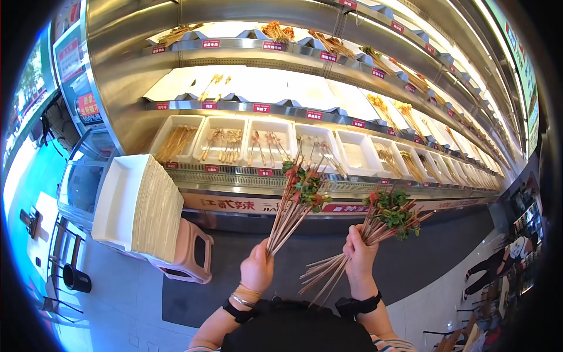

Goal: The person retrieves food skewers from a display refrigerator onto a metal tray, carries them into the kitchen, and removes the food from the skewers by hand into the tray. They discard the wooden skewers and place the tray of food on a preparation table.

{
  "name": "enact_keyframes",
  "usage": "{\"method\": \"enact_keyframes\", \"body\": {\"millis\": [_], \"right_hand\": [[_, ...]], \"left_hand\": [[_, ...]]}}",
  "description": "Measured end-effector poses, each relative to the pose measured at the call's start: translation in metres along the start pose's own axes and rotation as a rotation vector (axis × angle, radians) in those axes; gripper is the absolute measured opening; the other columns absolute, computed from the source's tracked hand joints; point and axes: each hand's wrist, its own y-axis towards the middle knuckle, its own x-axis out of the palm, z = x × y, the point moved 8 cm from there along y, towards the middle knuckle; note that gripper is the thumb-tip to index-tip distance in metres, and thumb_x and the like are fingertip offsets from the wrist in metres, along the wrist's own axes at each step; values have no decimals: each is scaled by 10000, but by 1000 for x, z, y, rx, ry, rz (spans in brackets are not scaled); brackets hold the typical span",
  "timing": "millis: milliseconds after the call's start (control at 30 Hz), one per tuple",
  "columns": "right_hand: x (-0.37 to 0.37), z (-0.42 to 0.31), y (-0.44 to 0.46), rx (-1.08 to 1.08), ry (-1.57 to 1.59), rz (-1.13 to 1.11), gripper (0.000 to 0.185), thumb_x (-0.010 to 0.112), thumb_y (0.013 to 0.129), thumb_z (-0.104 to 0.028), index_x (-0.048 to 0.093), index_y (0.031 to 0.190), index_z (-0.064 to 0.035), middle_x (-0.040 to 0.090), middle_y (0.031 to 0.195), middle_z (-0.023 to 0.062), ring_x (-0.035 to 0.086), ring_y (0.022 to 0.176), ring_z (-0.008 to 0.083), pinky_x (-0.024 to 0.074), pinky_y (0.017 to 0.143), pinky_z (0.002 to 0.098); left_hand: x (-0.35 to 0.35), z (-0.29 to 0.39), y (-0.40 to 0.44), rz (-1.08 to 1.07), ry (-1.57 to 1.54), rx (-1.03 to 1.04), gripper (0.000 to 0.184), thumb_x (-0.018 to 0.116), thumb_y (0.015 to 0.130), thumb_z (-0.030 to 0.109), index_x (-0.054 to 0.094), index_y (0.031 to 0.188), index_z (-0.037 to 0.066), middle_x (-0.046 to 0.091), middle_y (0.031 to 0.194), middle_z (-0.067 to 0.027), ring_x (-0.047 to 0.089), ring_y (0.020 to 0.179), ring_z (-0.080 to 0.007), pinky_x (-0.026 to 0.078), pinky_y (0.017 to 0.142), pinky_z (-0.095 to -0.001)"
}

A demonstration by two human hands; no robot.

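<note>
Nearest the camera is the wearer's black garment, low and centre, with a forearm extending forward on each side. From the left: a stack of white trays stands on a pink stool, nested one in another, presumably to save floor space and stay within reach.

Next, the left hand has its fingers wrapped around the bare lower sticks of a left skewer bundle. The green leaves and red pieces fan out at the top; the low grip appears to keep fingers off the food. The bundle overlaps the refrigerated display shelf in view; contact cannot be confirmed.

Behind, white trays of skewers line the lower tier side by side, sticks mostly pointing outward, likely for easy picking. Red labels run along the shelf edges, apparently to identify each section.

Further right, the right hand is closed around a right skewer bundle, gripped higher, just below the leafy heads. Its sticks spread loosely beyond the hand, consistent with a hold that gathers only the upper part.
</note>
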Motion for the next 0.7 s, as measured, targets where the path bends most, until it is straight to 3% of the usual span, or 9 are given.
{"method": "enact_keyframes", "body": {"millis": [100, 333, 467, 700], "right_hand": [[-15, -11, 2, -73, -11, 81, 103, 630, 844, -84, 527, 835, -76, 441, 586, -26, 343, 432, 32, 256, 384, 171], [-42, -15, 4, -121, -46, 156, 101, 632, 848, -112, 536, 848, -80, 438, 576, -26, 334, 420, 32, 252, 378, 179], [-44, -11, 3, -100, -30, 173, 100, 618, 861, -130, 530, 851, -83, 430, 562, -28, 327, 415, 35, 242, 376, 184], [-44, -4, -2, -88, -46, 212, 116, 598, 876, -157, 511, 837, -93, 419, 563, -32, 315, 412, 34, 236, 385, 192]], "left_hand": [[-16, 0, 8, -9, 143, 64, 558, 635, 691, 21, 483, 1224, 84, 560, 826, -105, 586, 629, -296, 488, 535, -357], [-28, -9, 7, -26, 213, 59, 596, 641, 681, 19, 499, 1248, 134, 514, 763, -73, 560, 582, -256, 476, 506, -336], [-37, -12, 5, -42, 276, 61, 606, 630, 675, 7, 525, 1243, 190, 503, 773, -59, 557, 592, -229, 477, 508, -320], [-72, -21, 4, -86, 462, 298, 615, 573, 680, 0, 559, 1210, 312, 469, 904, -74, 545, 681, -220, 473, 528, -304]]}}
